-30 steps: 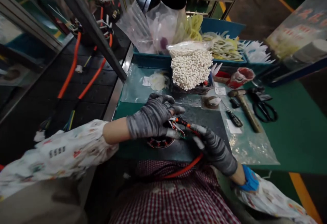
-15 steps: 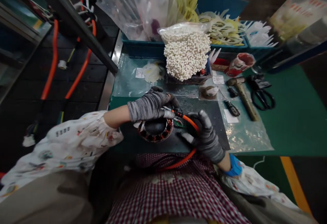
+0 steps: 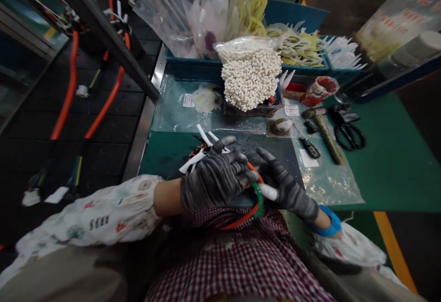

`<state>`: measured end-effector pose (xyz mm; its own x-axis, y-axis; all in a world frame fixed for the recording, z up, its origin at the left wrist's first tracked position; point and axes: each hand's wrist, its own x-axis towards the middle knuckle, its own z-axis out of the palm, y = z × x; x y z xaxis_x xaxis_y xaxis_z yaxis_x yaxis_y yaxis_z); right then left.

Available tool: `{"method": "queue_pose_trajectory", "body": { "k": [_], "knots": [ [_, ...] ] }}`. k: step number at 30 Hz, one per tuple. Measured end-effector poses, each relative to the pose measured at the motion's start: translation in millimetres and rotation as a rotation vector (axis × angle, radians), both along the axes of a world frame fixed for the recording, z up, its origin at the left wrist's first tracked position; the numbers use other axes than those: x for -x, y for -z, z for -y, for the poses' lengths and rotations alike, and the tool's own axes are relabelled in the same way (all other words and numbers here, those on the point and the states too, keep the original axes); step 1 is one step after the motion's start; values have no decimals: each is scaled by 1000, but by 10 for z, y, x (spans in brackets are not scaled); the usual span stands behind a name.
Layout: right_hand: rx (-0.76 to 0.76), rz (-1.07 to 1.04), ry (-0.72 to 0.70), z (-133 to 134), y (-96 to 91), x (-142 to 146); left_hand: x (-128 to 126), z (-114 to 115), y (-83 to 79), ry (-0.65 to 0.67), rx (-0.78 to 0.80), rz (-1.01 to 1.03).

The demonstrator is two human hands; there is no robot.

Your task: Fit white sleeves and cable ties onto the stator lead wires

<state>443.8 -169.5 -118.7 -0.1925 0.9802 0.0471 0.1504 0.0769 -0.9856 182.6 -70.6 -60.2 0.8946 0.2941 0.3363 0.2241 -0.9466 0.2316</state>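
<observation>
Head view, left hand: We see the left hand [image 3: 217,180] palm down over the work, fingers bent and close together against the cable [image 3: 237,223]; whether they grip it, we cannot tell.
Right hand: The right hand [image 3: 289,189] is wide, thumb apart from the fingers, its tip at the green piece [image 3: 258,201]; probably this steadies the cable's bend.
Cable's place: We find it between the hands, at the near edge of the mat [image 3: 285,150], dropping across the checked cloth [image 3: 220,256], perhaps so its length stays off the work.
Cable's direction: Its long axis is a bow bulging right; the upper end points up-left under the left hand, the lower run down-left.
White tubes: Beyond the left hand, the white tubes [image 3: 193,160] fan out leftward and away from us.
Tools: The screwdriver [image 3: 310,148] and hammer [image 3: 329,139] lie well right, likely for easy reach.
</observation>
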Motion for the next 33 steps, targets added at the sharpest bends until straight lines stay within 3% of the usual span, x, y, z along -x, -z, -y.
{"method": "queue_pose_trajectory", "body": {
  "k": [2, 4, 6, 8, 10, 12, 14, 17, 19, 21, 24, 26, 29, 31, 32, 33],
  "knots": [
    [-286, 129, 72, 60, -192, 27, -13, -147, -94, 3, 183, 65],
    [-485, 270, 7, 106, -406, 77, -16, -297, -167, 75, 374, 84],
    [-532, 342, -114, 117, -574, 158, -11, -389, -192, 149, 547, 35],
    [-450, 336, -176, 98, -661, 250, 5, -385, -178, 124, 597, 16],
    [-332, 303, -142, 75, -679, 319, 37, -284, -150, 13, 453, 85],
    [-251, 289, -79, 73, -664, 333, 80, -128, -114, -64, 199, 192],
    [-302, 309, -42, 98, -650, 294, 122, 24, -62, -81, -23, 236],
    [-454, 390, -35, 150, -628, 234, 145, 149, 59, -106, -193, 225],
    [-508, 384, 38, 147, -584, 277, 121, 160, 143, -143, -201, 238],
    [-502, 264, 228, 86, -498, 409, 78, 154, 198, -161, -202, 265],
    [-421, -28, 584, -83, -315, 678, 68, 181, 217, -202, -268, 260],
    [-340, -146, 696, -202, -191, 810, 165, 213, 211, -224, -292, 207],
    [-258, -110, 649, -341, -52, 881, 487, 127, 193, -152, -275, 142],
    [-240, -58, 579, -408, 3, 889, 729, -131, 173, -111, -200, 135],
    [-228, -53, 514, -434, 22, 893, 819, -330, 165, -153, -126, 135],
    [-205, -74, 431, -455, 37, 899, 874, -565, 162, -280, -26, 135]
  ]
}}
